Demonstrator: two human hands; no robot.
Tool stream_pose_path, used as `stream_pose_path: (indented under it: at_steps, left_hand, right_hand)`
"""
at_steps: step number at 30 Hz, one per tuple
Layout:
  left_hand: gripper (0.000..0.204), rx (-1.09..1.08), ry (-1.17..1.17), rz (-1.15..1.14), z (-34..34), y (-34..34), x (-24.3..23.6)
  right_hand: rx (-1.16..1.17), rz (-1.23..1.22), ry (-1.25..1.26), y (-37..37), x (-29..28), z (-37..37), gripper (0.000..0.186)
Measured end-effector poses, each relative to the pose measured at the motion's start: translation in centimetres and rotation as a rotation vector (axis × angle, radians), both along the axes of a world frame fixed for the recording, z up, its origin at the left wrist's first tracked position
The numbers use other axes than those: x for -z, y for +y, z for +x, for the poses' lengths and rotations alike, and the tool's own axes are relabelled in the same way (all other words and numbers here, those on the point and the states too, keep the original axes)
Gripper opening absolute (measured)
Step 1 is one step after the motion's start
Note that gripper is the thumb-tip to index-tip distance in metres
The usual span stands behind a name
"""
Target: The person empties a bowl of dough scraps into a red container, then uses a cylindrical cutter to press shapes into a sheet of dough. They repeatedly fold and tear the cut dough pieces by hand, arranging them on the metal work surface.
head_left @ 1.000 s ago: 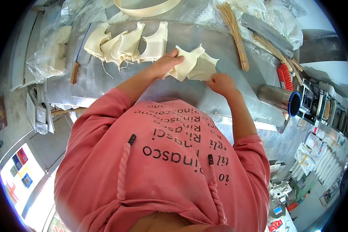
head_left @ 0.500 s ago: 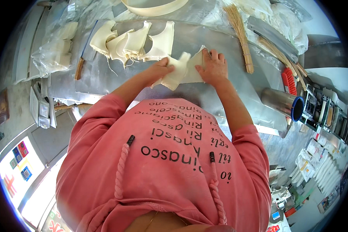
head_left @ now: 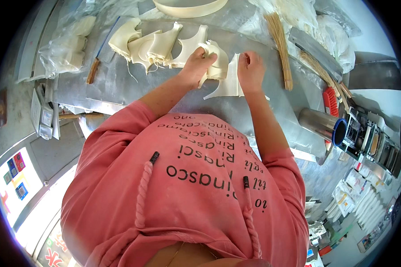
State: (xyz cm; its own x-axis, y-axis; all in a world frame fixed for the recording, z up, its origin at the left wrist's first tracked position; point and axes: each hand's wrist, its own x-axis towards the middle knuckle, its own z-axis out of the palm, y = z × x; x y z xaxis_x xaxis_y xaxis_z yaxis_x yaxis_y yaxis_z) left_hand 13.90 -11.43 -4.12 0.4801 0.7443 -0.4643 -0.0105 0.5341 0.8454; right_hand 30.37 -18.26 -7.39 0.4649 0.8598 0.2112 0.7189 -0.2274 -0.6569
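Left grip on cream sheet — right grip curled nearby

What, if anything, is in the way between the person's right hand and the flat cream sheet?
Nothing visible. The right hand is over the right part of the flat cream sheet; whether they touch is unclear. The folded cream piece in the left hand is off to the left, not between them.

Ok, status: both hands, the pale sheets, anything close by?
Left hand gripping a folded pale sheet. Right hand at a flat pale sheet, grip unclear. More pale pieces crowd the left hand; straw whisk apart, to the right.
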Motion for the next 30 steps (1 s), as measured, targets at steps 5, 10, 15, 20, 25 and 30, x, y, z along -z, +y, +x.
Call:
stream_pose_path:
  at_steps: [5, 10, 15, 20, 25, 30]
  left_hand:
    - [0.024, 0.091, 0.004, -0.089, 0.3, 0.6, 0.0]
    - [0.025, 0.067, -0.180, -0.254, 0.1, 0.0, 1.6]
    - [0.030, 0.148, -0.206, -0.247, 0.2, 0.4, 2.5]
    - [0.031, 0.187, -0.034, -0.160, -0.3, -0.9, 3.1]
    - [0.032, 0.335, 0.119, -0.047, -0.1, -2.1, 1.8]
    - [0.036, 0.292, -0.199, -0.104, -0.6, -0.6, 3.0]
  right_hand:
    - [-0.163, -0.098, 0.394, -0.3, -4.9, -4.9, 0.019]
    - [-0.283, -0.271, 0.404, -0.4, -3.3, -3.3, 0.021]
    - [-0.190, -0.094, 1.007, -1.6, -3.2, -0.9, 0.011]
    - [0.031, -0.192, 1.251, -4.9, -1.5, 3.3, 0.013]
    - [-0.021, -0.553, 1.191, -4.2, -2.9, 1.6, 0.032]
    - [0.044, -0.386, 1.136, -2.1, -1.9, 0.1, 0.023]
